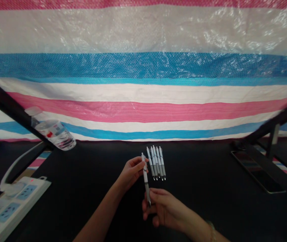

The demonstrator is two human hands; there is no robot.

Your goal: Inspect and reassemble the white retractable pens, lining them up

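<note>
My left hand (131, 172) pinches the upper end of a white and grey pen (146, 178), fingers closed around it. My right hand (162, 207) sits lower, and its fingers grip the same pen near the tip. The pen stands almost upright above a black tabletop (199, 198). Just beyond it, a row of several matching pens (156, 163) lies side by side on the black surface, tips pointing toward me.
A clear water bottle (54, 131) lies tilted at the left. A white power strip (9, 205) occupies the lower left corner. A dark phone (258, 172) lies flat at the right. Black stand legs cross both sides. A striped pink, blue and white tarp (143, 84) hangs behind.
</note>
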